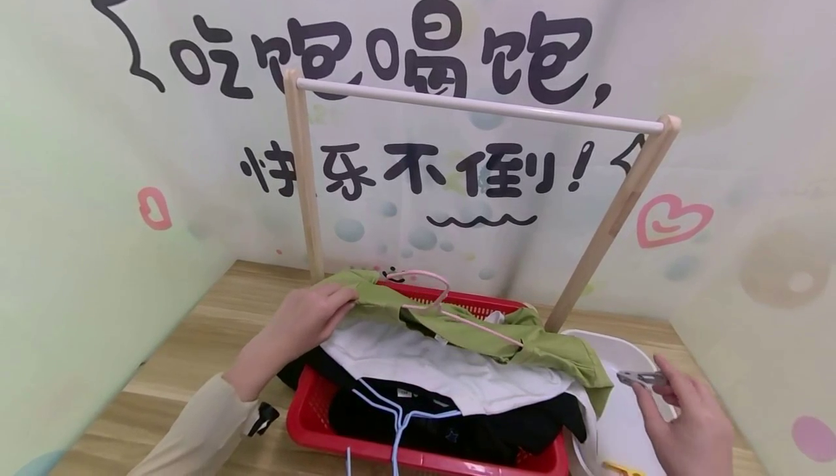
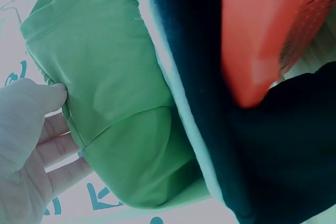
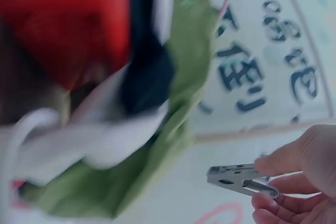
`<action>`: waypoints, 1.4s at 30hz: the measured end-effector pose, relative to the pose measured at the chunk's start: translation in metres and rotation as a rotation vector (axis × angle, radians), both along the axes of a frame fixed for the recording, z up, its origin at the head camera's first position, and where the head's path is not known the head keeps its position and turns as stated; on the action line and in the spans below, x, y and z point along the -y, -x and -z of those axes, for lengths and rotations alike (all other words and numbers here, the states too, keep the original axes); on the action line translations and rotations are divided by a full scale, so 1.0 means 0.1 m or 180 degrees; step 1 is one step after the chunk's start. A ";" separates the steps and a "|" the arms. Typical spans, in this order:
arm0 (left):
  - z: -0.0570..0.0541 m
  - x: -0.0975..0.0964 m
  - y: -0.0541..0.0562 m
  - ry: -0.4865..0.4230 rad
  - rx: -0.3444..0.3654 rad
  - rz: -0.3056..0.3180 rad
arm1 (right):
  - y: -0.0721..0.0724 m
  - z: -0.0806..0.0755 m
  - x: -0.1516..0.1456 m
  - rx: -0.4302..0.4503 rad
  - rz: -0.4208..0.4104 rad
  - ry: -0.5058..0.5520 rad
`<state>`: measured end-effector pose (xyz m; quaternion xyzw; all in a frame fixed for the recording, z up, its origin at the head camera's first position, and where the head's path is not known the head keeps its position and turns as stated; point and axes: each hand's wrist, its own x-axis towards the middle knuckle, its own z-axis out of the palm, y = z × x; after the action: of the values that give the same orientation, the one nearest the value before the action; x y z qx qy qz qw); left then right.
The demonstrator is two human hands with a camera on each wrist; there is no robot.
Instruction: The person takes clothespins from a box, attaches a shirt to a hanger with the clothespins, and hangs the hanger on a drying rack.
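Note:
A green garment (image 1: 470, 338) lies across the pile in the red basket (image 1: 313, 418), with a pink hanger (image 1: 480, 325) at its neck. My left hand (image 1: 313, 316) pinches the garment's left shoulder edge between thumb and fingers; the left wrist view shows the green cloth (image 2: 115, 77) in that hold. Over the white basin at the right, my right hand (image 1: 692, 411) pinches a grey clothespin (image 1: 638, 377) by its handle end. In the right wrist view the clothespin (image 3: 239, 178) points toward the garment's right side, apart from it.
A white garment (image 1: 444, 374) and black clothing (image 1: 418, 425) lie under the green one, with a blue hanger (image 1: 401, 414) in front. Behind stands a wooden rack with a white rail (image 1: 477, 106). The white basin (image 1: 620, 425) holds a yellow item (image 1: 623, 469).

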<state>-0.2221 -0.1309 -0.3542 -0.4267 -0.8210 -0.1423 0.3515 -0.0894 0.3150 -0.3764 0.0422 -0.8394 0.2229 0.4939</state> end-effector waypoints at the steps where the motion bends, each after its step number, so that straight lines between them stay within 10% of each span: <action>1: -0.01 -0.01 0.00 -0.0003 0.0002 -0.0009 | 0.00 -0.06 0.06 0.0011 -0.0052 0.0025; 16: -0.03 -0.03 0.01 -0.0086 -0.0071 -0.0064 | 0.05 -0.70 1.10 -0.0125 -0.1206 -0.0061; 42: -0.14 -0.04 -0.04 -0.0065 0.0009 -0.0122 | 0.51 -0.70 2.26 -0.0373 -0.2156 -0.0496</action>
<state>-0.2185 -0.1271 -0.3403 -0.4071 -0.8281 -0.1445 0.3573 -0.1399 0.0894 -0.3062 0.3686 -0.7624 0.3066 0.4345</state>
